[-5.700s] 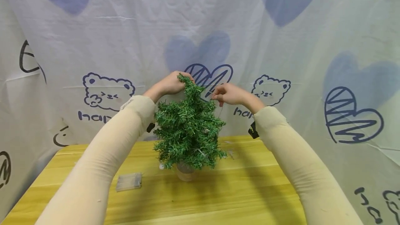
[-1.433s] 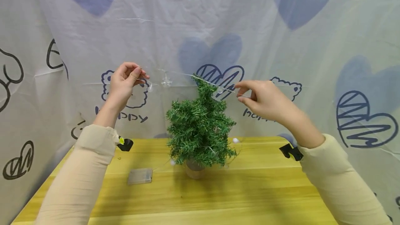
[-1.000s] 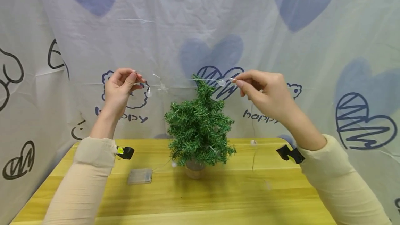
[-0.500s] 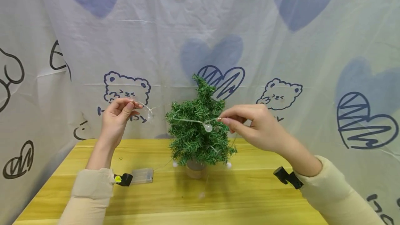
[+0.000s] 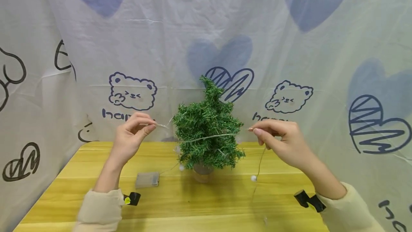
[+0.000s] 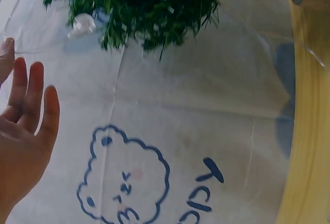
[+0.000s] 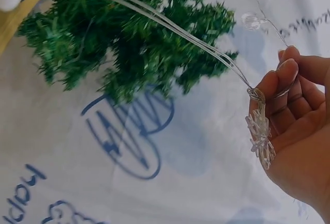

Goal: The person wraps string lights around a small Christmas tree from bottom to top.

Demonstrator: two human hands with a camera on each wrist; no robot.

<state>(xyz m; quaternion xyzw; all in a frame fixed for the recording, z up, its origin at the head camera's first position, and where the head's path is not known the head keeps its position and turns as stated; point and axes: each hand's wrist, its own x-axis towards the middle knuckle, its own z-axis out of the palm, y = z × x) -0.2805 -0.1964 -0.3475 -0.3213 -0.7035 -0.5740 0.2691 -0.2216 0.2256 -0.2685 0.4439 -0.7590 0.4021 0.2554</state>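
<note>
A small artificial Christmas tree (image 5: 207, 128) stands upright in its pot (image 5: 203, 174) on the table. A thin string of fairy lights (image 5: 209, 137) runs across the front of its branches. To the left of the tree, my left hand (image 5: 130, 139) pinches the light string between thumb and fingers. On the right side, my right hand (image 5: 286, 146) pinches another part of it. A clear snowflake ornament (image 7: 261, 139) hangs by the right fingers in the right wrist view. From that hand a strand with a white ball (image 5: 254, 178) dangles over the table.
A clear battery box (image 5: 147, 179) lies on the wooden table (image 5: 161, 210) left of the pot, its wire leading to the tree. Behind hangs a pale cloth (image 5: 161, 46) with printed bears and hearts.
Earlier both hands were at the treetop. They then spread apart with the string stretched above the tip, and have lowered to mid-tree height, bringing the string down across the tree's front.
</note>
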